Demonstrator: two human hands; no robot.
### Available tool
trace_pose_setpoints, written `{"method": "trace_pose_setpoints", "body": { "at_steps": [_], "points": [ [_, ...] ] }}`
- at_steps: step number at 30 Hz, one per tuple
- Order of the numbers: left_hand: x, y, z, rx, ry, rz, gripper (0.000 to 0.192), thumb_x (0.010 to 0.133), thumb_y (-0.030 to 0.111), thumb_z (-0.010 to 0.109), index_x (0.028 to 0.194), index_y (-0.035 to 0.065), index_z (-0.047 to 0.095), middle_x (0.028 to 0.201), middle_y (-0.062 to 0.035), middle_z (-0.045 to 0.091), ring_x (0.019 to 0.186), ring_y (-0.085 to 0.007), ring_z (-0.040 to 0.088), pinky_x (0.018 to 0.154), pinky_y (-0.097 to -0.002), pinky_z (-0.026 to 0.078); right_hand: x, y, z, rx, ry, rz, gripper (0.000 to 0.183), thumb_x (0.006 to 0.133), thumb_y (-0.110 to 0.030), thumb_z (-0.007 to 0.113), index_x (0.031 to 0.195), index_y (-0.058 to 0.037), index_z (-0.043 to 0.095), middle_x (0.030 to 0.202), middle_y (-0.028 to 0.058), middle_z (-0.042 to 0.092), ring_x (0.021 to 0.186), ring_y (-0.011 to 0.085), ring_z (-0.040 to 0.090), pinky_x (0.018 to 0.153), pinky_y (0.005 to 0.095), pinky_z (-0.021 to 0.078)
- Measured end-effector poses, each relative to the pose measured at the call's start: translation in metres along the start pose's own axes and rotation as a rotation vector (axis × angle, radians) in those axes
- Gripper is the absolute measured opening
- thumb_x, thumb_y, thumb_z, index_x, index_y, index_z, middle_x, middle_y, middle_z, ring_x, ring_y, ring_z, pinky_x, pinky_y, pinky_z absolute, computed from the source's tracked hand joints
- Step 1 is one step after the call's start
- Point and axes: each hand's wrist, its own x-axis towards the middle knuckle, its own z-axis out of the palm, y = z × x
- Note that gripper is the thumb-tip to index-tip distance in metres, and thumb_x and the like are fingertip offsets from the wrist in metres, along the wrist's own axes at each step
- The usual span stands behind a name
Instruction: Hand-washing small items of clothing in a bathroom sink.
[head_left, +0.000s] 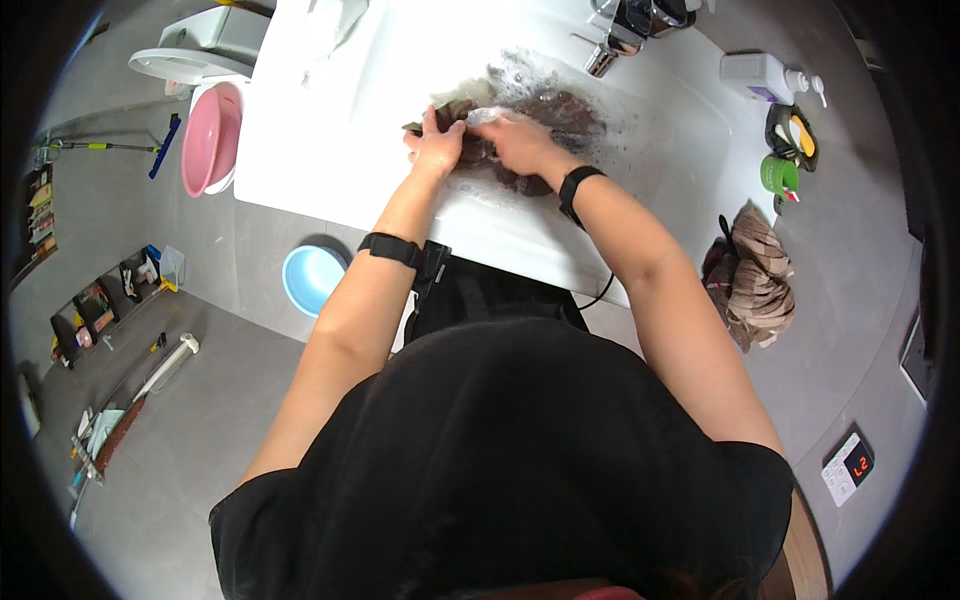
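Observation:
A dark brown wet cloth (566, 114) lies in soapy water in a white basin (337, 172). My left hand (437, 145) is on the cloth's left end, its fingers partly spread over a dark fold; whether it grips the fabric cannot be told. Beside it, my right hand (521, 142) has its fingers curled at a foam-covered, whitish patch (486, 115) near the middle of the cloth. The fingertips of the right hand are partly hidden by foam and fabric. Grey suds (525, 71) float behind both hands.
A chrome faucet (600, 60) stands at the basin's back. To the right are a white pump bottle (754, 77), a green cup (778, 176) and a brown checked cloth (761, 277). On the left are a pink basin (202, 142) and a light blue basin (313, 279).

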Motion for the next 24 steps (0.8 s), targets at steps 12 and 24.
{"method": "trace_pose_setpoints", "body": {
  "at_steps": [12, 24],
  "points": [
    [-0.021, 0.055, -0.011, -1.473, -0.835, -0.185, 0.053, 0.087, 0.055, 0.05, 0.112, 0.0079, 0.056, 0.108, -0.0149, 0.061, 0.098, -0.0308, 0.059, 0.087, -0.0436, 0.049, -0.072, -0.105, -0.05, 0.557, 0.635, -0.164, 0.041, 0.073, 0.001, 0.052, 0.111, -0.0085, 0.061, 0.103, 0.0158, 0.052, 0.09, 0.0305, 0.054, 0.077, 0.0366, 0.0478],
    [-0.075, 0.091, -0.004, -1.193, -0.36, -0.032, 0.04, 0.095, 0.032, 0.045, 0.111, -0.003, 0.055, 0.093, -0.0128, 0.063, 0.083, -0.0231, 0.061, 0.075, -0.0336, 0.051, -0.036, -0.078, -0.058, 0.552, 0.888, 0.234, 0.024, 0.087, -0.031, 0.057, 0.1, -0.0102, 0.06, 0.089, 0.0214, 0.061, 0.077, 0.0409, 0.062, 0.07, 0.0456, 0.0511]
  ]
}}
